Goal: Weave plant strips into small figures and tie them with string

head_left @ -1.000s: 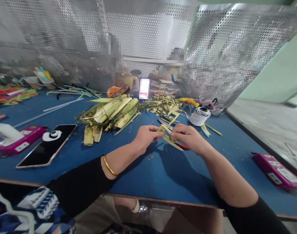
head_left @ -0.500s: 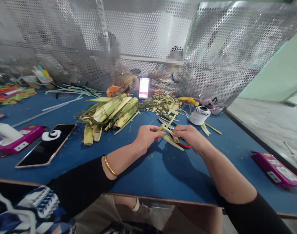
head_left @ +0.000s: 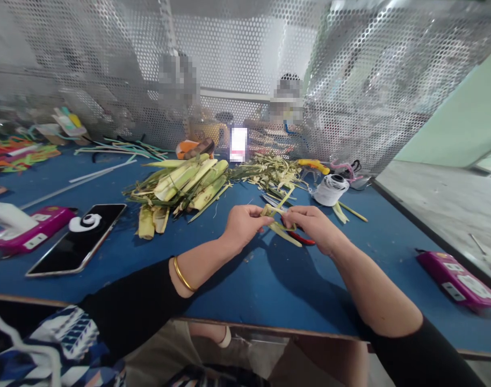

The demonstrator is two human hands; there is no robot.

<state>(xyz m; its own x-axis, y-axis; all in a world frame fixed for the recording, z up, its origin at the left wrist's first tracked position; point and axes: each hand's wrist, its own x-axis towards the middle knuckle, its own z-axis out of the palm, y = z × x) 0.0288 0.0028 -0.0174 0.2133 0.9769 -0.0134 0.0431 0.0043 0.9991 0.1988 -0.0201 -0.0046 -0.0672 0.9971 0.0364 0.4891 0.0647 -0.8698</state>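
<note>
My left hand (head_left: 244, 224) pinches one end of some pale green leaf strips (head_left: 284, 235) above the blue table (head_left: 237, 290). On their other side, my right hand (head_left: 310, 224) has its fingers closed on the same strips. One strip end sticks up between the hands, and another hangs down toward the table. Red-handled scissors (head_left: 302, 238) lie behind and under the strips, partly hidden by them and by my right hand. A gold bracelet (head_left: 183, 275) is on my left wrist.
Husks (head_left: 185, 188) are piled left of centre, with shredded strips (head_left: 273, 172) behind my hands. A white thread spool (head_left: 330, 190) stands right of them. A phone (head_left: 78, 239) lies left. Purple power strips (head_left: 457, 279) sit at both sides. A perforated metal screen (head_left: 237, 59) borders the back.
My right fingers have shifted slightly left toward my left hand. The hanging strip end has moved a little, and the loop near my right fingers looks smaller.
</note>
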